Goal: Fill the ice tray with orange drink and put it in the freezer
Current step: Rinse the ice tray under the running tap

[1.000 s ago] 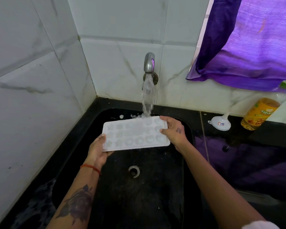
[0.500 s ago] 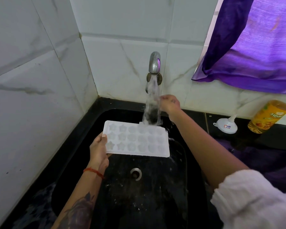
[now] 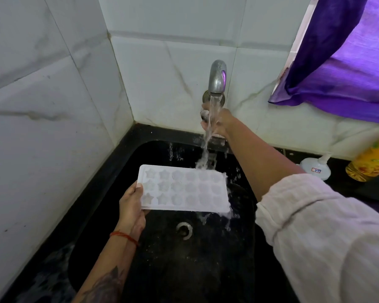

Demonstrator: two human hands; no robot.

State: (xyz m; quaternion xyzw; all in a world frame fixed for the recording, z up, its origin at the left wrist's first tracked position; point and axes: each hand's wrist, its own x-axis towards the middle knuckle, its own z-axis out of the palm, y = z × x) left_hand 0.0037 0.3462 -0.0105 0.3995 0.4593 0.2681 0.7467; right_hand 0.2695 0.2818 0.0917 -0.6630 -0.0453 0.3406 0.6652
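Left hand [image 3: 131,206] grips the ice tray [image 3: 184,189] by its left end, frame centre, over the black sink [image 3: 109,178]. Right hand [image 3: 217,123] closed on the tap [image 3: 217,79] knob; water hits the tray's far right corner.

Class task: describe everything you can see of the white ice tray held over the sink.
The ice tray is a flat white rectangle, plastic by its look, with three rows of moulded hollows; those at its left end are star-shaped. It is held roughly level above the black sink. Only the left hand grips it, at its left short edge. Water from the tap strikes its far right corner and spills off the right end.
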